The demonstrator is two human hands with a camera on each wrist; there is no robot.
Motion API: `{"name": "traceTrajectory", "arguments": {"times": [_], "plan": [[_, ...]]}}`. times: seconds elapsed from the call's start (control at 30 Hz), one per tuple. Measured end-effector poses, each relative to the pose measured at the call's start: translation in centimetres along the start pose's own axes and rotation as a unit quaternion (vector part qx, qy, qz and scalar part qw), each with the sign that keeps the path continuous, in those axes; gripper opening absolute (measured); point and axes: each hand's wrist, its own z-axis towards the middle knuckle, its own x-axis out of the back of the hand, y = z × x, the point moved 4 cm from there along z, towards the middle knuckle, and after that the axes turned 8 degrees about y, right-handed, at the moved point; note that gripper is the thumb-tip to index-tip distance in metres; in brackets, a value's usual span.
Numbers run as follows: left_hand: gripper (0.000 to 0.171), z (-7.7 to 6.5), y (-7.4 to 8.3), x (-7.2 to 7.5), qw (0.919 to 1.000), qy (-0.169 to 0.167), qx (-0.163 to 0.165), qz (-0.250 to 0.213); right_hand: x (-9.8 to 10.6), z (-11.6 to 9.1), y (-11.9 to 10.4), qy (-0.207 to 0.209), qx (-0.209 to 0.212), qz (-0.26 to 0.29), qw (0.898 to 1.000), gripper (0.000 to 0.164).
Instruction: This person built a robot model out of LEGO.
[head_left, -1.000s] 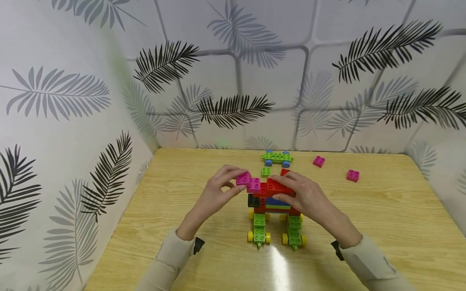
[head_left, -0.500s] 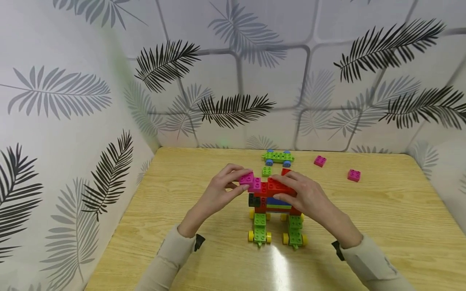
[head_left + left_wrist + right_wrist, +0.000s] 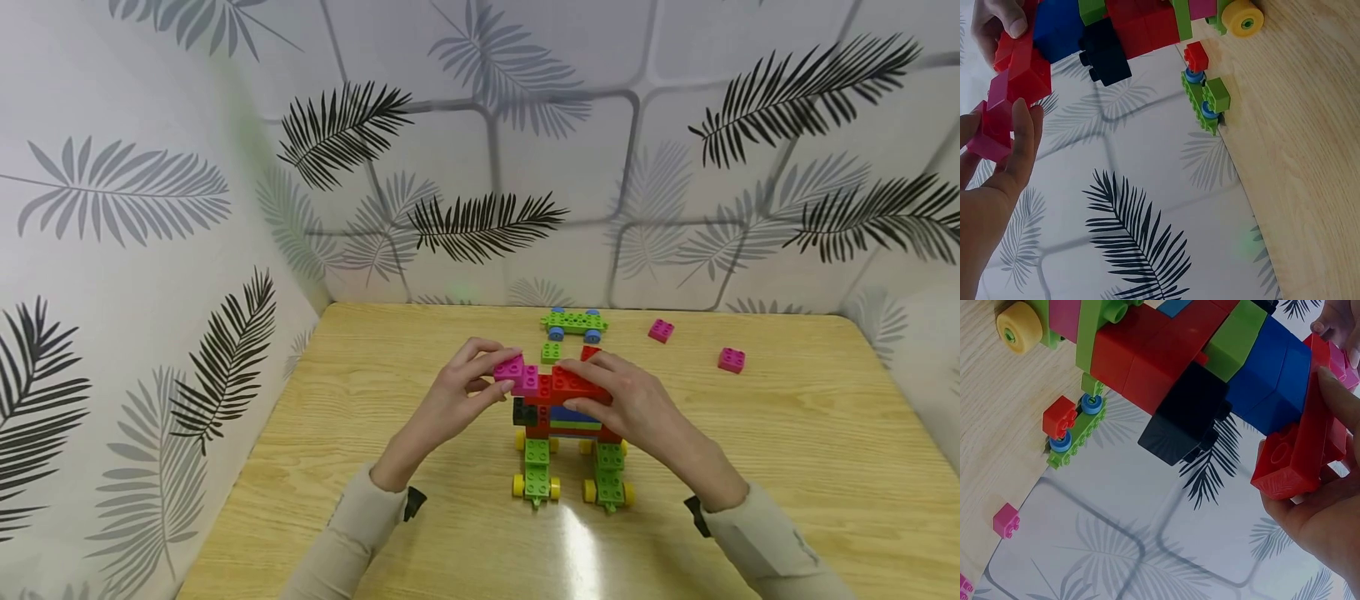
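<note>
In the head view my left hand (image 3: 453,392) pinches a pink toy brick (image 3: 507,369) between thumb and fingers. This brick overlaps a second pink brick (image 3: 530,380) at the left end of the red top row (image 3: 564,384). My right hand (image 3: 637,404) grips that red row from the right, thumb in front and fingers over the top. Below come blue bricks (image 3: 1272,369), a black brick (image 3: 523,412) jutting left, and red bricks (image 3: 1144,28). The figure stands upright on green wheeled bases (image 3: 536,475) with yellow wheels. The fingers partly cover the held pink brick.
Behind the figure lie a green base with blue wheels (image 3: 573,322), a green brick (image 3: 551,353) and a red brick (image 3: 1196,56). Loose pink bricks (image 3: 661,331) rest at the back right of the wooden table (image 3: 802,450). A leaf-patterned wall (image 3: 555,167) rises behind.
My left hand and its pink brick have shifted slightly right, closer over the second pink brick. The right hand keeps its hold on the red row.
</note>
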Motion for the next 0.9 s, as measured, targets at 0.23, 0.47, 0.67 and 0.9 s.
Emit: {"name": "traceTrajectory", "arguments": {"times": [0.23, 0.47, 0.67, 0.9], "plan": [[0.041, -0.1, -0.1, -0.3, 0.9999, 0.007, 0.010, -0.011, 0.1, 0.0, 0.0, 0.009, 0.006, -0.001, 1.000, 0.049], [0.042, -0.4, -0.5, -0.9, 0.9970, 0.026, 0.045, -0.056, -0.1, -0.1, 0.1, -0.001, -0.003, 0.002, 1.000, 0.049], [0.039, -0.4, 0.5, -1.0, 0.9945, 0.041, 0.064, -0.073, -0.1, -0.1, 0.0, -0.004, -0.005, 0.003, 1.000, 0.049], [0.036, -0.2, 2.7, -0.3, 0.9959, 0.048, 0.055, -0.054, 0.0, 0.0, 0.0, 0.002, 0.002, 0.004, 1.000, 0.049]]}}
